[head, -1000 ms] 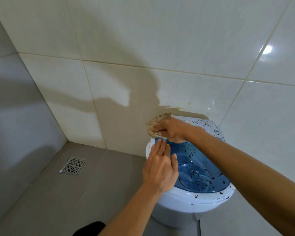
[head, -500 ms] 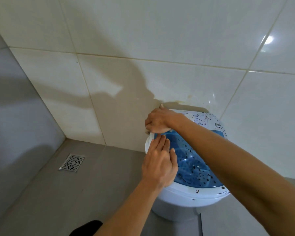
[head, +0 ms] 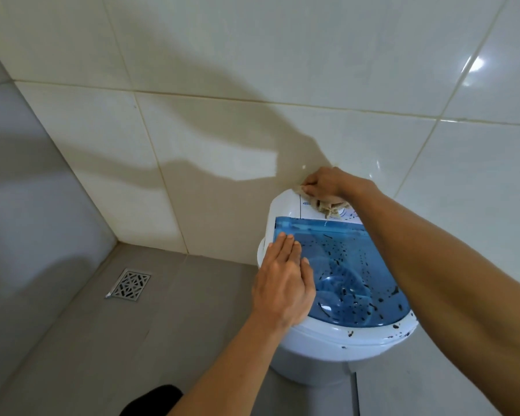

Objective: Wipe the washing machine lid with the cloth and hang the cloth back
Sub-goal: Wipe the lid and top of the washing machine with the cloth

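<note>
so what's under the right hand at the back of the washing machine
A crumpled beige cloth is pressed under the right hand on the white rear panel. The panel beneath the cloth is covered.

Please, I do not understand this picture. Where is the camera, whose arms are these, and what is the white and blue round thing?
The camera sits on a person's head and looks down, so the two bare arms are that person's own. The round thing is a small washing machine with a see-through blue lid, standing on a grey floor against a tiled wall. Dark specks of dirt dot the lid and rim. The left hand lies flat on the lid. The right hand presses a beige cloth on the white back panel. A metal floor drain is at the left.
</note>
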Demonstrator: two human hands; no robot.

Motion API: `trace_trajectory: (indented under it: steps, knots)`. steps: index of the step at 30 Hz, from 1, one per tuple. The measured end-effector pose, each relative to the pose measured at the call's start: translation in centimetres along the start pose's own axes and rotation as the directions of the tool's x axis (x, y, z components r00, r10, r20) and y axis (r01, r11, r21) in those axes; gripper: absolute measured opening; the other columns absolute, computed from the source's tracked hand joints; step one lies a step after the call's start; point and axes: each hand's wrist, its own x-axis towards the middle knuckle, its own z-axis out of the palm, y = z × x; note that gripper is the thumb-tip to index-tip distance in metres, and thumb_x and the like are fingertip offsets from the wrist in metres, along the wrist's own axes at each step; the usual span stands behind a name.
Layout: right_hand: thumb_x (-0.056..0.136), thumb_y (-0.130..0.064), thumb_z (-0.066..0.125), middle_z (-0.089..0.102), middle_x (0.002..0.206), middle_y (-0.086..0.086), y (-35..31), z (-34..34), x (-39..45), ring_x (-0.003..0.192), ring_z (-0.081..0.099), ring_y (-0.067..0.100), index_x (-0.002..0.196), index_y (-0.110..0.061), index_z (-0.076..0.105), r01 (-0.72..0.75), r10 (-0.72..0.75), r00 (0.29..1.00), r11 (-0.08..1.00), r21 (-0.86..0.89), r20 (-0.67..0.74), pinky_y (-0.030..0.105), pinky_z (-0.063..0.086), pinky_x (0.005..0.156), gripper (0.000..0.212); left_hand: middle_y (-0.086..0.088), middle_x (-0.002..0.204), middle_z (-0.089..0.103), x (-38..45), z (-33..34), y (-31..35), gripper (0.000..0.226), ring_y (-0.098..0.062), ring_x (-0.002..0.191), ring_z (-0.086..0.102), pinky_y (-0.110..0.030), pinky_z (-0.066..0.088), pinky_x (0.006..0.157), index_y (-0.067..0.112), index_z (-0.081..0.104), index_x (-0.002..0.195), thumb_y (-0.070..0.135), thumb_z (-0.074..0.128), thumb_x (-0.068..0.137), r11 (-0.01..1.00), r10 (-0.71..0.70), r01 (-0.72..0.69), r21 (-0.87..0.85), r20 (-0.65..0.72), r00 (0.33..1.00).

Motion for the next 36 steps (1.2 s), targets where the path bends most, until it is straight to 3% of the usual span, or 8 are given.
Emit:
trace_trajectory:
  steps: [3, 6, 10, 15, 22, 26, 30, 36]
  knots:
    - [0.104, -0.029, 0.041, 0.069, 0.113, 0.012, -0.3, 0.8, -1.0, 0.090, 0.056, 0.022, 0.122, -0.014, 0.067, 0.022, -0.023, 0.997, 1.000, -0.013, -0.074, 0.031, 0.041, 0.081, 0.034, -0.013, 0.149, 0.041, 0.1, -0.1, 0.0, 0.064, -0.021, 0.145, 0.025, -0.037, 0.022, 0.119, 0.001, 0.049, 0.137, 0.037, 0.016, 0.095, 1.000, 0.006, -0.007, -0.013, -0.007, 1.000]
    - [0.104, -0.035, 0.042, 0.056, 0.140, 0.007, -1.5, 2.7, -2.1, 0.125, 0.053, 0.030, 0.141, -0.021, 0.054, 0.128, -0.129, 0.983, 0.992, -0.017, -0.129, 0.040, 0.038, 0.103, 0.041, -0.015, 0.147, 0.044, 0.2, -0.2, -0.2, 0.062, -0.022, 0.143, 0.029, -0.036, 0.022, 0.119, 0.000, 0.051, 0.135, 0.034, 0.018, 0.095, 1.000, 0.006, -0.006, -0.025, -0.008, 1.000]
    - [0.106, -0.029, 0.037, 0.035, 0.158, -0.003, -2.7, 5.1, -4.0, 0.149, 0.025, 0.022, 0.147, -0.025, 0.046, 0.332, -0.332, 0.943, 0.938, -0.101, 0.010, 0.041, 0.021, 0.118, 0.041, -0.020, 0.140, 0.051, 0.2, -0.5, 0.0, 0.058, -0.026, 0.139, 0.037, -0.032, 0.020, 0.119, -0.005, 0.055, 0.129, 0.029, 0.024, 0.094, 0.999, 0.025, -0.026, -0.021, -0.025, 0.999]
    - [0.102, -0.020, 0.049, 0.052, 0.148, -0.002, -0.8, 4.7, -6.6, 0.138, 0.044, 0.020, 0.136, -0.020, 0.059, 0.347, -0.344, 0.938, 0.935, 0.080, -0.043, 0.039, 0.033, 0.115, 0.036, -0.018, 0.142, 0.049, 0.1, -0.6, 0.3, 0.061, -0.025, 0.140, 0.036, -0.033, 0.022, 0.119, -0.003, 0.054, 0.131, 0.031, 0.020, 0.094, 1.000, 0.017, -0.017, 0.007, -0.016, 1.000]
    - [0.099, -0.016, 0.053, 0.064, 0.132, 0.004, -0.3, 4.3, -7.7, 0.118, 0.057, 0.026, 0.129, -0.023, 0.065, 0.299, -0.296, 0.953, 0.954, 0.037, -0.063, 0.043, 0.045, 0.101, 0.034, -0.017, 0.145, 0.046, 0.0, -0.7, 0.3, 0.063, -0.023, 0.142, 0.031, -0.027, 0.015, 0.119, -0.001, 0.052, 0.134, 0.033, 0.018, 0.093, 1.000, 0.011, -0.011, 0.005, -0.010, 1.000]
    - [0.101, -0.015, 0.048, 0.059, 0.138, 0.005, -2.0, 4.7, -7.4, 0.125, 0.052, 0.025, 0.133, -0.023, 0.062, 0.327, -0.315, 0.942, 0.940, 0.102, -0.114, 0.035, 0.038, 0.103, 0.036, -0.019, 0.144, 0.047, 0.1, -0.7, 0.0, 0.062, -0.026, 0.141, 0.034, -0.026, 0.015, 0.117, -0.002, 0.053, 0.133, 0.032, 0.020, 0.092, 1.000, 0.019, -0.019, 0.021, -0.012, 1.000]
    - [0.101, -0.021, 0.048, 0.062, 0.129, 0.005, 0.2, 5.1, -8.6, 0.115, 0.050, 0.027, 0.130, -0.023, 0.062, 0.330, -0.319, 0.940, 0.941, 0.080, -0.122, 0.039, 0.039, 0.096, 0.033, -0.018, 0.146, 0.045, 0.1, -0.4, 0.1, 0.064, -0.026, 0.142, 0.032, -0.029, 0.017, 0.119, -0.002, 0.051, 0.134, 0.033, 0.019, 0.091, 0.999, 0.025, -0.025, 0.038, 0.006, 1.000]
    - [0.104, -0.030, 0.040, 0.033, 0.148, 0.004, 0.7, 6.2, -8.4, 0.119, 0.040, 0.028, 0.146, -0.028, 0.045, 0.278, -0.284, 0.946, 0.959, -0.059, -0.158, 0.038, 0.036, 0.099, 0.041, -0.016, 0.151, 0.038, -0.2, -0.4, 0.3, 0.063, -0.025, 0.145, 0.024, -0.035, 0.015, 0.121, -0.001, 0.043, 0.140, 0.033, 0.017, 0.093, 0.996, 0.030, -0.034, 0.083, 0.045, 0.999]
